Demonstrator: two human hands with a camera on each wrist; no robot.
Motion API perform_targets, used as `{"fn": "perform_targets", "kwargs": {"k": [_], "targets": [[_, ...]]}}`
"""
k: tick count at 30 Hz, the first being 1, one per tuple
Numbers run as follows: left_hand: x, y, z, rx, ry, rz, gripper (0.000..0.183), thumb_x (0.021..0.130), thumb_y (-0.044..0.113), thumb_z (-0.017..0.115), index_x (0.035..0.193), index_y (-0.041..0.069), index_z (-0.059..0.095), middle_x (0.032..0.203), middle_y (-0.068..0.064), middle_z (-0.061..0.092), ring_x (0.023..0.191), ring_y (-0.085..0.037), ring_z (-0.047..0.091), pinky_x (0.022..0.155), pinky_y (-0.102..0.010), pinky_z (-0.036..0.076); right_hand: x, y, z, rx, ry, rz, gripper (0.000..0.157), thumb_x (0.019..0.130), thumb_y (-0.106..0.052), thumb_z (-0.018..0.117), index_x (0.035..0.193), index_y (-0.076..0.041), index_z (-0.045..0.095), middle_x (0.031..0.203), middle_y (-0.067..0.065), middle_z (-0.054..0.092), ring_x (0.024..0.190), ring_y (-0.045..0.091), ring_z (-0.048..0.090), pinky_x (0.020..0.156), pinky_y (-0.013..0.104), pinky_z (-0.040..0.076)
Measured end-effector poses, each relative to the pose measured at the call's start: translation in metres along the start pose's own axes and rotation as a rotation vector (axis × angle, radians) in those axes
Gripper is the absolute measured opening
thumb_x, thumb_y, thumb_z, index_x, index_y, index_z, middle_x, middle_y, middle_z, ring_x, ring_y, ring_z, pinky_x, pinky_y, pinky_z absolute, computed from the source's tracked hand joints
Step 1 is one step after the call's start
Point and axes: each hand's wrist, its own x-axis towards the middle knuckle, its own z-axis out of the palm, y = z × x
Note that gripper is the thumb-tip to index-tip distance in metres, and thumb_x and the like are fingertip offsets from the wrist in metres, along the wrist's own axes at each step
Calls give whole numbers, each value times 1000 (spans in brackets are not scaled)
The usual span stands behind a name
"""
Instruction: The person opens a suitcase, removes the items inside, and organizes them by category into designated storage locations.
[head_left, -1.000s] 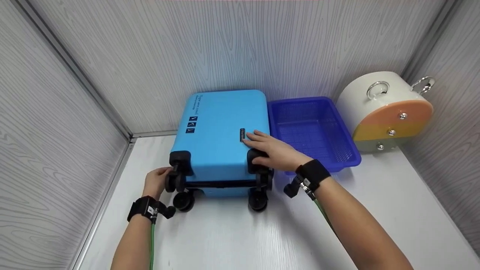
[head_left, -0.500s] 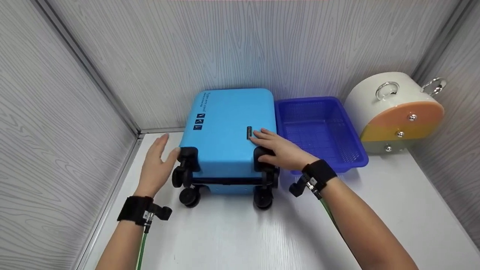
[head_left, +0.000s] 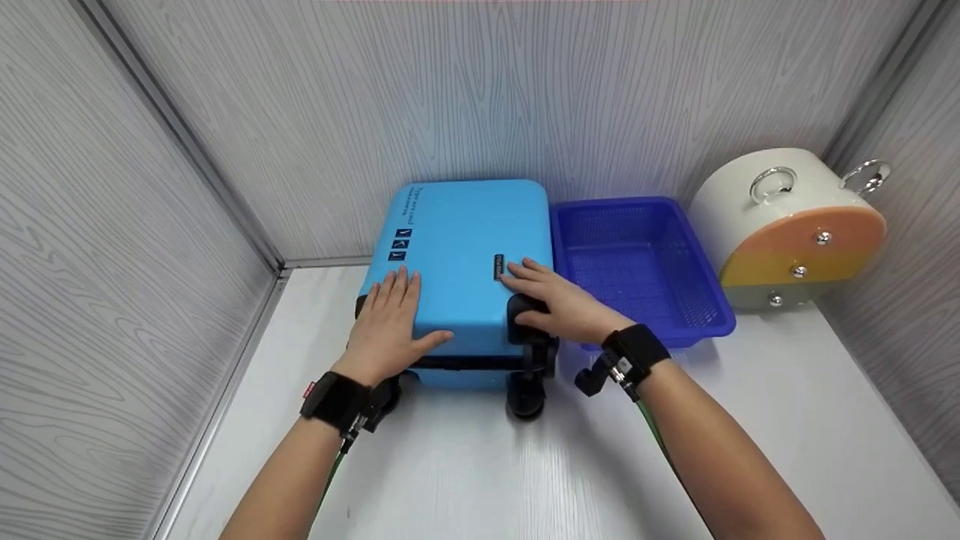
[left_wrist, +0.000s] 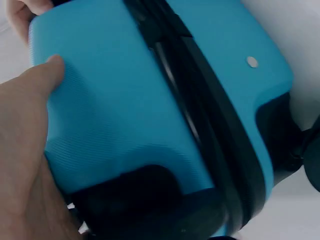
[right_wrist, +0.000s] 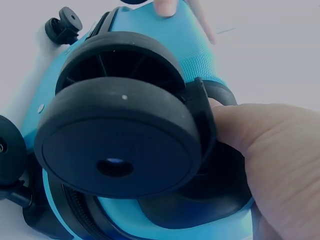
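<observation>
A light blue suitcase (head_left: 472, 225) lies flat on the table with its black caster wheels (head_left: 526, 394) facing me. On its near left corner rests my left hand (head_left: 384, 330), fingers straight along the top and thumb out over the near edge. The left wrist view has that thumb (left_wrist: 47, 75) against the blue shell, close to the black corner guard (left_wrist: 130, 195). My right hand (head_left: 566, 304) lies on the near right corner, fingers extended over the top beside a small dark label (head_left: 499, 267). In the right wrist view its thumb (right_wrist: 235, 122) sits behind a large wheel (right_wrist: 117, 135).
A blue plastic basket (head_left: 712, 326) stands directly right of the suitcase. Farther right is a white rounded box (head_left: 739, 184) with an orange, yellow and green front and metal ring handles. Wood-patterned panels (head_left: 480, 90) close off the back and sides of the white table (head_left: 480, 480).
My left hand has come up from beside the left wheels, first lifting open beside the suitcase, then settling flat on its top corner. The right hand has stayed on its corner.
</observation>
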Motion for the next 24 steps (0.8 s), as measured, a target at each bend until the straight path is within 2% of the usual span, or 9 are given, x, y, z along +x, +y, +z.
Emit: {"fn": "perform_targets", "kwargs": {"k": [4,8,11,15,20,24], "targets": [[2,0,2,-17,-12,-11,105,96,71,52,163,2,10,169,-19,7,156,-33,2,125,-48,1,-2,5,3,59,20,18,61,107,-32,56,162,-23,31,170,-2,16,157,17,0,124,49,11],[3,2,2,-23,1,3,104,96,70,51,163,1,11,169,-20,8,156,-33,4,125,-48,2,-8,10,4,200,91,57,55,110,-31,48,162,-19,32,170,-3,16,156,14,1,125,48,9],[3,2,1,-13,7,4,103,97,70,50,163,1,11,169,-20,9,156,-33,5,125,-48,3,-16,13,8,275,181,160,64,110,-39,46,164,-17,22,171,-3,8,156,15,1,125,48,9],[1,0,1,-3,5,3,102,98,70,49,163,1,11,169,-19,9,156,-33,4,125,-49,3,-24,14,15,280,264,335,88,103,-60,49,165,-14,7,171,2,-6,156,23,0,124,51,10],[0,-2,2,8,12,6,101,98,70,47,163,2,12,169,-20,10,156,-33,6,125,-48,4,-23,7,23,276,269,438,91,102,-65,44,162,-1,18,171,13,4,156,31,4,124,52,10],[1,-3,5,1,31,13,102,97,71,47,163,1,13,169,-20,12,156,-33,7,125,-48,4,-19,2,27,360,299,486,84,104,-58,45,162,-2,22,170,9,11,156,28,8,124,50,11]]}}
